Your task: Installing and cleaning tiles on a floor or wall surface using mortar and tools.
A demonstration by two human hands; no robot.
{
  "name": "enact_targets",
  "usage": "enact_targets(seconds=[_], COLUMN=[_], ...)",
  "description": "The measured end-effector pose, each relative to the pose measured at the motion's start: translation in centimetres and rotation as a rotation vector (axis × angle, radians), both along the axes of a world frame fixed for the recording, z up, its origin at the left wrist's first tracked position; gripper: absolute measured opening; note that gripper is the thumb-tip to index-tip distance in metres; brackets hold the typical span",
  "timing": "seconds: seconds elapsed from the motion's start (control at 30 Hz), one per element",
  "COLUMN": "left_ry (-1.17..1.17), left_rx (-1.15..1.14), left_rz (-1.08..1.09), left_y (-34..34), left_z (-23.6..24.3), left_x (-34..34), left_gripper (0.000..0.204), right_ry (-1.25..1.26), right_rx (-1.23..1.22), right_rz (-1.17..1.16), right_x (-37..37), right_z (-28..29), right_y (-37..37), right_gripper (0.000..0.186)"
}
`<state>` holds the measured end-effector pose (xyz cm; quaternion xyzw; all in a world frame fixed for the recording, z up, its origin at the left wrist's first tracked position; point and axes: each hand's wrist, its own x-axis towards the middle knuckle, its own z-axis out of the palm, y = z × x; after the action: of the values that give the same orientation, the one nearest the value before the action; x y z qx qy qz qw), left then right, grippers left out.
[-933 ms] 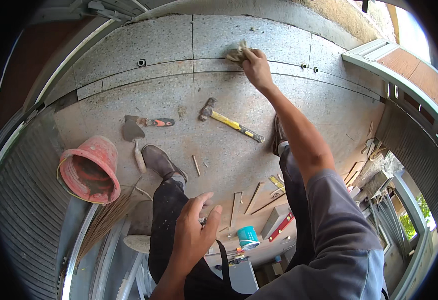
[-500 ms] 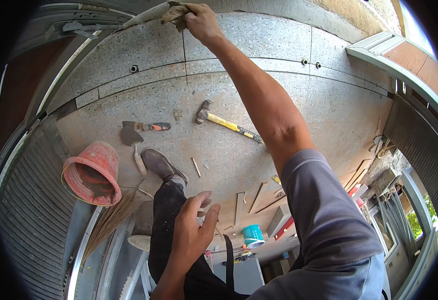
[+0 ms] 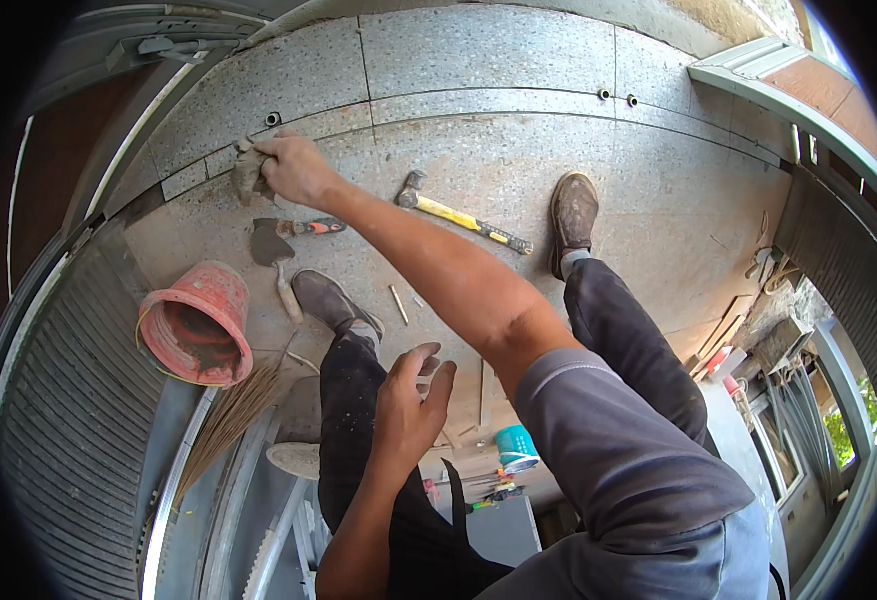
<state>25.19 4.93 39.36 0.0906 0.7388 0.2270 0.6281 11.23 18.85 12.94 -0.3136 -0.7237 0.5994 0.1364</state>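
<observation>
My right hand [image 3: 298,170] grips a crumpled, dirty grey-brown rag [image 3: 250,172] at the lower edge of the speckled wall tiles [image 3: 478,60], left of the middle. Just below the rag lie a dark-bladed trowel [image 3: 270,245] and a scraper with a black and orange handle [image 3: 313,227]. A hammer with a yellow and black handle [image 3: 463,215] rests on the floor beneath my right forearm's far side. My left hand [image 3: 410,405] hangs in the air over my lap, its fingers loosely curled and apart, with nothing in it.
A red bucket [image 3: 198,325] smeared with mortar stands tilted at left, by a twig broom [image 3: 228,425]. My shoes [image 3: 573,215] are on the floor. A teal tub [image 3: 516,450] stands lower down. Wood strips [image 3: 723,330] lie at right. Pipe stubs [image 3: 604,95] poke from the wall.
My right hand has moved the rag from the top of the wall tiles down and left to their lower edge. My right shoe has come into view. My left hand stays loosely raised.
</observation>
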Motion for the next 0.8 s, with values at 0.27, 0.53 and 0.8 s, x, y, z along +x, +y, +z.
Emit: enact_targets(seconds=[0.27, 0.53, 0.8], left_ry=[0.059, 0.047, -0.012], left_rx=[0.055, 0.067, -0.01], left_rz=[-0.067, -0.064, -0.149], left_y=[-2.5, -2.6, -3.4], left_z=[-0.7, 1.4, 0.4], left_x=[3.4, 1.0, 0.8], left_gripper=[0.045, 0.044, 0.042], right_ry=[-0.47, -0.543, -0.111], right_rx=[0.254, 0.434, -0.001], right_rz=[-0.334, -0.528, 0.217], right_x=[17.8, 12.7, -4.8], right_z=[-5.3, -11.9, -0.9], right_y=[8.0, 8.6, -7.9], right_gripper=[0.04, 0.019, 0.032])
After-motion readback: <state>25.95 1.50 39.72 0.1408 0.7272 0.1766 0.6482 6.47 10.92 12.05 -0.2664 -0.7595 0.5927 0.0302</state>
